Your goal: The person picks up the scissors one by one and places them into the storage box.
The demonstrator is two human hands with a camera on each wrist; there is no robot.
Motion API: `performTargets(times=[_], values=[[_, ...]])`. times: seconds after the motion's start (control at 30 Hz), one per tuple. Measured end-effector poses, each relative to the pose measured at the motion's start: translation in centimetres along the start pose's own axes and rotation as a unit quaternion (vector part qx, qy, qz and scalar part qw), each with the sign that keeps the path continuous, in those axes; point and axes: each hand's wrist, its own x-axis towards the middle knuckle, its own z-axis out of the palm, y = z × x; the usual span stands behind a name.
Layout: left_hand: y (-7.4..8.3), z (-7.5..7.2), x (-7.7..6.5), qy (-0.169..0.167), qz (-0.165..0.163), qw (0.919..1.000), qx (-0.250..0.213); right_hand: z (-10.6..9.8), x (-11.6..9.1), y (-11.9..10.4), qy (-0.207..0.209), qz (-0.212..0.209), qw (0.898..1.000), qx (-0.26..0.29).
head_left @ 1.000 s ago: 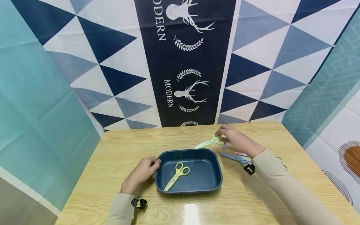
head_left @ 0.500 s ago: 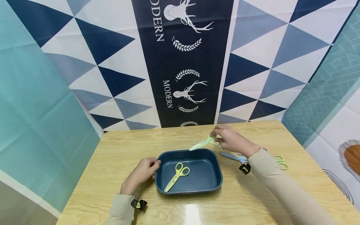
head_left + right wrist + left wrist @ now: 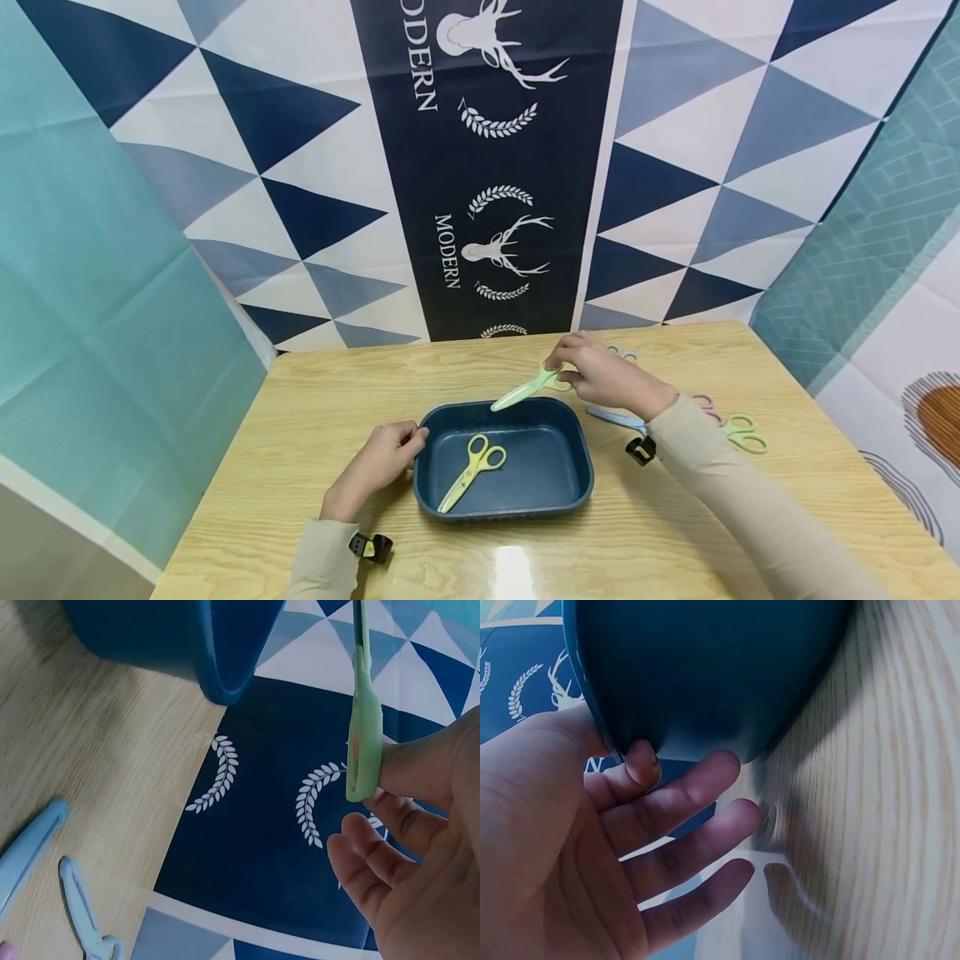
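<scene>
A dark blue rectangular tray [image 3: 543, 473] sits at the middle of the table with a pair of yellow scissors [image 3: 469, 475] lying inside on the left. My left hand [image 3: 377, 460] pinches the tray's left rim between thumb and index finger; the other fingers spread below the rim in the left wrist view. Pale green scissors [image 3: 517, 395] hang by one handle loop from the thumb and fingertips of my right hand [image 3: 606, 375]. Their blades point left over the tray's far rim. In the right wrist view the green scissors [image 3: 365, 742] appear edge-on.
To the right of the tray lie blue scissors [image 3: 617, 418], partly under the right forearm in view. Pink handles [image 3: 705, 403] and green handles [image 3: 744, 433] show beyond the sleeve. Light blue handles [image 3: 627, 354] lie behind the right hand. A patterned cloth backdrop [image 3: 495, 275] rises behind the table.
My right hand has moved left with the green scissors, bringing the blades from the tray's far right edge to over its far rim. The left hand and tray stay put.
</scene>
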Motion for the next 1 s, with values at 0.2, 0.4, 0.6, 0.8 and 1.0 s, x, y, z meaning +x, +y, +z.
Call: performTargets(times=[0.2,0.4,0.6,0.8,1.0], values=[[-0.1,0.1,0.2,0.004,-0.004,1.0000,0.003,0.5,0.6,-0.4,0.000,-0.006,1.000,0.009],[0.0,0.0,0.3,0.005,-0.002,1.0000,0.006,0.7,1.0,-0.8,-0.007,-0.007,1.000,0.013],[0.1,0.0,0.1,-0.001,-0.004,1.0000,0.001,1.1,1.2,-1.1,-0.025,-0.002,1.000,0.019],[0.1,0.0,0.0,0.003,-0.008,1.0000,0.003,1.6,1.7,-1.5,-0.025,-0.012,0.999,0.024],[0.1,0.1,0.1,0.000,-0.012,0.9999,0.004,2.0,2.3,-2.1,-0.028,-0.028,0.999,0.024]])
